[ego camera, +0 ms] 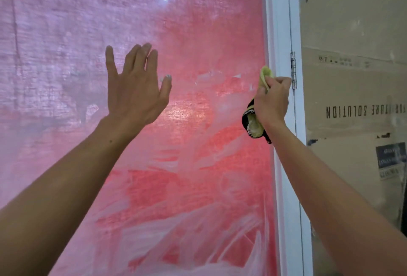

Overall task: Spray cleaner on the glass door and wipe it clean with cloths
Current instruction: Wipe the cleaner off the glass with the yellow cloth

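Glass door (187, 132) fills most of the view: flat pane with a coarse-weave red/pink fabric (66, 33) showing through it. Pane is hazy, with whitish smear streaks over the lower and middle area; a small bright light spot near the top.

Right hand (272, 101): grip closed round a bunched yellow cloth (265, 76), soft and crumpled, with a dark-edged end hanging out under the fist. It sits at the pane's right edge, against the white door frame (284, 33).

Left hand (136, 86): grip fully open, fingers straight and spread, holding nothing, raised in front of the glass. Can't tell if it touches.

Metal hinge (293, 70) on the frame just right of the cloth hand. Beyond it, flat brown cardboard (352, 77) with mirrored print.
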Available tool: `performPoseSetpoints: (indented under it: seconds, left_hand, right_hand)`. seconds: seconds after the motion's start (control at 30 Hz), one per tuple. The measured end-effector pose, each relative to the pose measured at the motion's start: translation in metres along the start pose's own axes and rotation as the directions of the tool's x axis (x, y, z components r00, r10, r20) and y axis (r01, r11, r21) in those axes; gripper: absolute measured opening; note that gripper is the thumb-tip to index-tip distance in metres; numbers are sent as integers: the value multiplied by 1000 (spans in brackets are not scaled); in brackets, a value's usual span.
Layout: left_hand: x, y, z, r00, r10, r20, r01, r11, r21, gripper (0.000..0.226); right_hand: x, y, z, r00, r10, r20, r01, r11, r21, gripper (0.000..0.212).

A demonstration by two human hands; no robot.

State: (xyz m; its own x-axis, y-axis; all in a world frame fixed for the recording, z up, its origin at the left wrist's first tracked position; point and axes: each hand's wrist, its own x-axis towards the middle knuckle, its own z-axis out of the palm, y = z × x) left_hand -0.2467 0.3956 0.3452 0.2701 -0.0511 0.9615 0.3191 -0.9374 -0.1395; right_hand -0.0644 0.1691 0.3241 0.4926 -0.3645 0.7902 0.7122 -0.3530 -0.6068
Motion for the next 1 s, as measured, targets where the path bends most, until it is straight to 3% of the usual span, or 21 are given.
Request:
performPoseSetpoints:
  seconds: [0.2,0.47,0.53,0.67,0.73,0.8,0.87,0.93,1.0]
  left_hand:
    - [-3,0,8,999,14,-41,-12,998,62,69]
    - [-3,-10,15,991,102,-91,-87,984,153,69]
    - [-3,-11,16,988,114,-105,-97,983,159,67]
    - [-1,-15,17,984,129,-125,-107,980,165,66]
    - [-1,-15,16,984,131,-118,-111,980,167,66]
    - [-1,-14,16,985,128,-120,-107,981,164,66]
    - [-1,-13,15,985,121,-123,-102,983,155,65]
    - [0,-13,15,985,120,-123,-101,983,152,65]
    - [0,-14,14,984,127,-126,-106,982,157,64]
  right_hand:
    - [9,-1,18,999,-10,-53,11,1000,16,32]
    - [0,-37,39,967,-253,-41,255,966,51,30]
    - [-12,-49,46,916,-401,12,399,914,76,34]
    - [-27,-54,47,737,-663,133,655,749,100,37]
    - [-17,-51,39,780,-613,126,606,790,92,34]
    - [2,-41,31,904,-426,49,424,905,44,32]
    - [24,-29,24,981,-193,-9,193,981,-13,30]
    - [38,-24,21,999,-36,-36,36,999,-5,29]
    - [41,-30,23,999,-6,-39,6,1000,9,28]
